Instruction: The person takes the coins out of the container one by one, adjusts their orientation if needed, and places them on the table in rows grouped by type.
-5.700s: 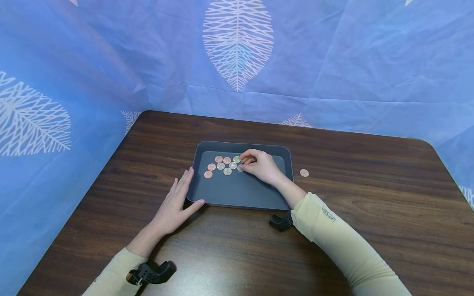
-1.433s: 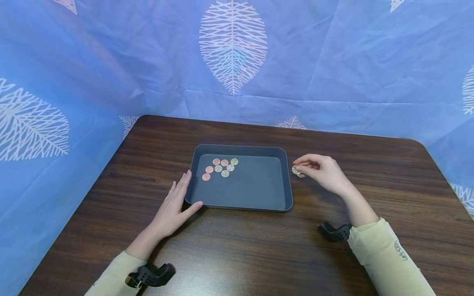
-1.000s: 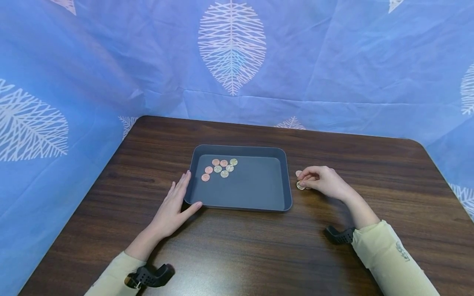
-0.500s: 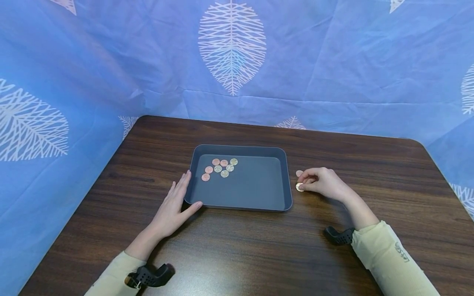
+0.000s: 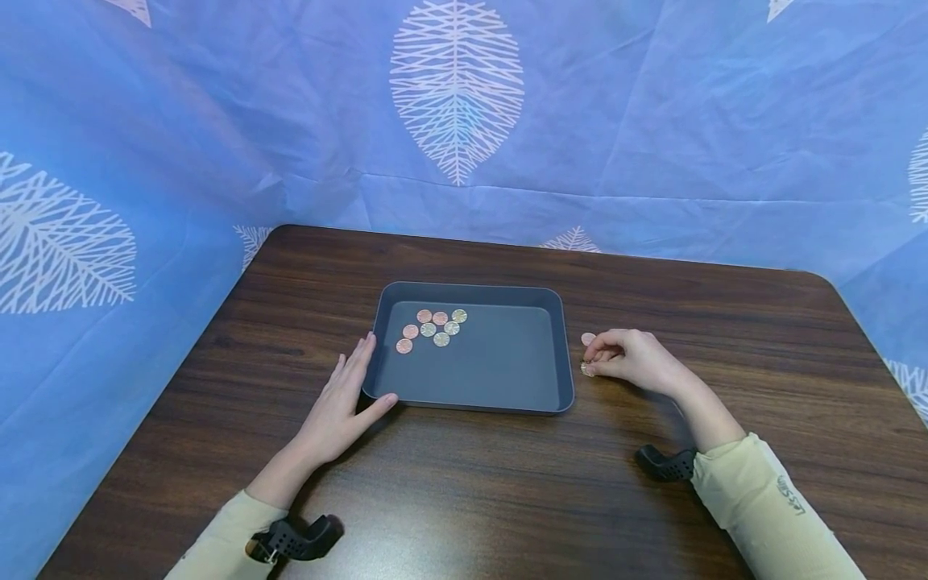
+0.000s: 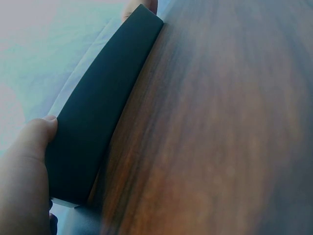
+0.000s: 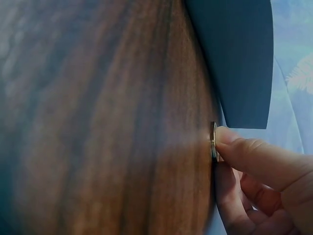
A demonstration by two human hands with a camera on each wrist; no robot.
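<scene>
A dark grey tray [image 5: 500,403] stands on the table, with several copper-coloured and pale gold coins in its left half. My left hand [image 5: 337,411] rests against the tray's left side and near left corner, fingers straight and thumb spread. To the right of the tray, my right hand [image 5: 627,357] is bent over the tabletop. It pinches a gold-coloured coin [image 7: 213,142], the thumb on its face, right at the wood. In the head view the thumb hides most of this coin. A copper coin [image 5: 588,339] lies just behind it, beside the index finger.
Dark wood tabletop [image 5: 464,491] surrounds the tray. A blue cloth [image 5: 652,121] with white leaf prints hangs behind the table and along its left. Both wrists carry a black camera mount [image 5: 663,463].
My right hand has carried a gold coin from the tray rightward onto the table, then slid nearer me, past the copper coin. Lately the held coin shows less. The left hand stays put.
</scene>
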